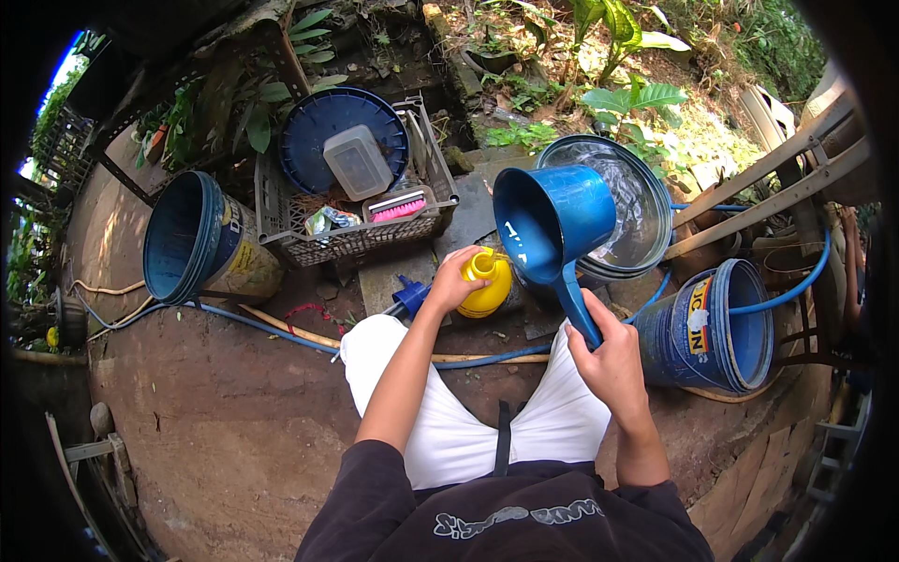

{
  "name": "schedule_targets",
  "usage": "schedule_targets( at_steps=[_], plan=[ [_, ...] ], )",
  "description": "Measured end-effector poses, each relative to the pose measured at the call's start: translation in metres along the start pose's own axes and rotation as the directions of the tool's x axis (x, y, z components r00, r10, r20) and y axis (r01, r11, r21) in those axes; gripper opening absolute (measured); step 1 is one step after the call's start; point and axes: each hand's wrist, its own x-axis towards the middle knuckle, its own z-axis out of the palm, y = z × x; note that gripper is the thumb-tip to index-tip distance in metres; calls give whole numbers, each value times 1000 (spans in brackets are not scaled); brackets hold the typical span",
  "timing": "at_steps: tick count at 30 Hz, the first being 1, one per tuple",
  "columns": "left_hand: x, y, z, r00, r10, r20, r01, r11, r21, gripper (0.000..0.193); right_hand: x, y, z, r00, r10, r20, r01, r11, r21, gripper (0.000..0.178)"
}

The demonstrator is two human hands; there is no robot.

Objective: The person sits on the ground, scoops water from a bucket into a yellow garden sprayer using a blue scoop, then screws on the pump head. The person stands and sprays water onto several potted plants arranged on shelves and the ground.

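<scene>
My right hand (pixel 609 361) grips the handle of a blue plastic dipper (pixel 585 211). The dipper is tipped, its wide mouth turned left and its rim close to a yellow bottle (pixel 489 298). Fingers of my left hand (pixel 456 281) are closed around the top of that bottle, which stands low between my knees with its round neck facing up. I cannot make out whether water is passing between the two. A dark blue plastic piece (pixel 410 296) lies left of the bottle, partly behind my left wrist. Just behind the dipper stands a bucket of clear water (pixel 633 242).
At the far left, a grey crate (pixel 361 245) holds a blue lid (pixel 309 131), a clear tub (pixel 358 161) and a pink brush (pixel 399 208). Blue buckets stand left (pixel 183 239) and right (pixel 749 323). A blue hose (pixel 272 337) crosses the ground before me. Wooden bars (pixel 768 192) jut in from the right.
</scene>
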Motion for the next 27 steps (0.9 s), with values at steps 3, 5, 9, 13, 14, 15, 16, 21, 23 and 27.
schedule_targets(
  at_steps=[3, 5, 9, 13, 14, 15, 16, 21, 23, 27],
  plan=[
    [0, 0, 0, 1000, 8, -1, -8, 1000, 1, 60, -1, 1, 2, 1000, -9, -6, 9, 1000, 1, 42],
    [0, 0, 0, 1000, 10, -3, -10, 1000, 1, 60, -2, 1, 4, 1000, -15, -11, 15, 1000, 8, 42],
    [0, 2, -1, 1000, -2, -2, 2, 1000, -4, 60, -1, 0, 6, 1000, -17, 7, 17, 1000, 6, 42],
    [-1, 3, -1, 1000, 0, -13, 0, 1000, -2, 60, -1, 0, 9, 1000, -27, 11, 27, 1000, -4, 42],
    [-1, 3, -1, 1000, -3, -13, 3, 1000, -5, 60, -1, 0, 9, 1000, -28, 12, 28, 1000, -4, 42],
    [0, 3, -1, 1000, -8, -12, 8, 1000, -9, 60, -1, 0, 9, 1000, -25, 16, 25, 1000, -3, 42],
    [0, 3, -2, 1000, -12, -11, 12, 1000, -12, 60, 0, 1, 10, 1000, -21, 21, 21, 1000, -3, 42],
    [0, 4, -2, 999, -30, -17, 29, 999, -25, 59, 0, 0, 13, 999, 9, 49, -8, 1000, -7, 43],
    [0, 3, -2, 999, -36, -19, 35, 999, -30, 59, 0, 0, 15, 998, 24, 61, -23, 1000, -14, 43],
    [0, 3, -2, 999, -41, -9, 41, 998, -39, 59, -1, 4, 22, 998, 24, 62, -25, 1000, 3, 44]
  ],
)
